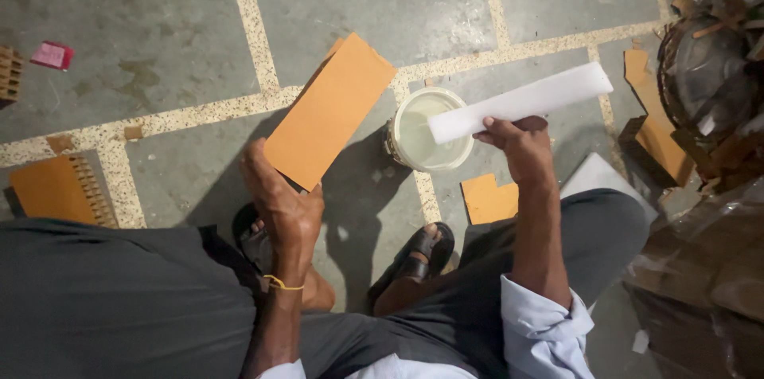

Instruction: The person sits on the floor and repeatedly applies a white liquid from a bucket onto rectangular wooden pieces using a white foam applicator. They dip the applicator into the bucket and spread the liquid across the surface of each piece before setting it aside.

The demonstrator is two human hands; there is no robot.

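My left hand [280,200] grips the near end of a flat orange-brown board [329,111], held tilted above the floor. My right hand [517,142] holds a long white strip [521,100] by its middle, with the strip's left end over a small white bucket [399,140] of pale liquid. The bucket stands on the floor between my two hands. My knees in dark trousers and my sandalled feet [422,248] are below.
Orange board offcuts [487,200] lie by my right knee and at the right [656,136]. A toothed orange piece [60,188] lies at the left. A pink block [52,54] sits far left. A cluttered pile with a wire frame [708,68] fills the right edge.
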